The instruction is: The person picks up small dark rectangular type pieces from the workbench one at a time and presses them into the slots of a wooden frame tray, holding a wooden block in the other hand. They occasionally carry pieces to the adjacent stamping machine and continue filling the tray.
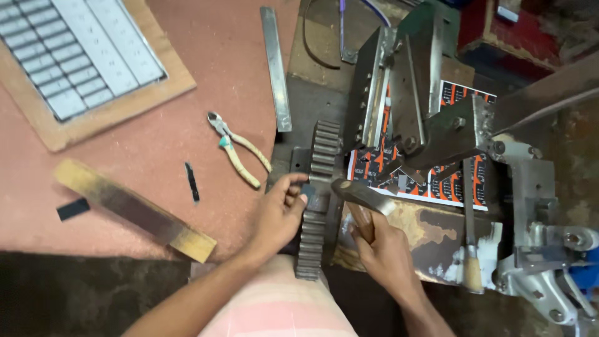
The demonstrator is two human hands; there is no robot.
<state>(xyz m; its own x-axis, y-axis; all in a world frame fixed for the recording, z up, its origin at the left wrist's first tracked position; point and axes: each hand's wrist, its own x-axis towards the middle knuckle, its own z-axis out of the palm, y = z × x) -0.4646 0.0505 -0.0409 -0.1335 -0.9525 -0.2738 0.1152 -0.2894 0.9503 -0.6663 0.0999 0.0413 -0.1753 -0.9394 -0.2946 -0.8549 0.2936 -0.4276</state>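
Observation:
My left hand (pixel 281 212) pinches a small dark metal piece (pixel 308 190) against a long toothed steel rack (pixel 318 193) that runs up the middle of the view. My right hand (pixel 384 253) grips the wooden handle of a hammer (pixel 362 198), whose steel head lies just right of the small piece. Both hands sit at the left edge of a heavy metal bench machine (pixel 430 118).
Pliers with pale handles (pixel 240 150) lie on the reddish floor left of the rack. A flat steel bar (pixel 276 68), a wood-and-metal block (pixel 134 209), a board with grey strips (pixel 81 56), printed orange-black sheets (pixel 449 187) and a wooden-handled tool (pixel 472 262) are around.

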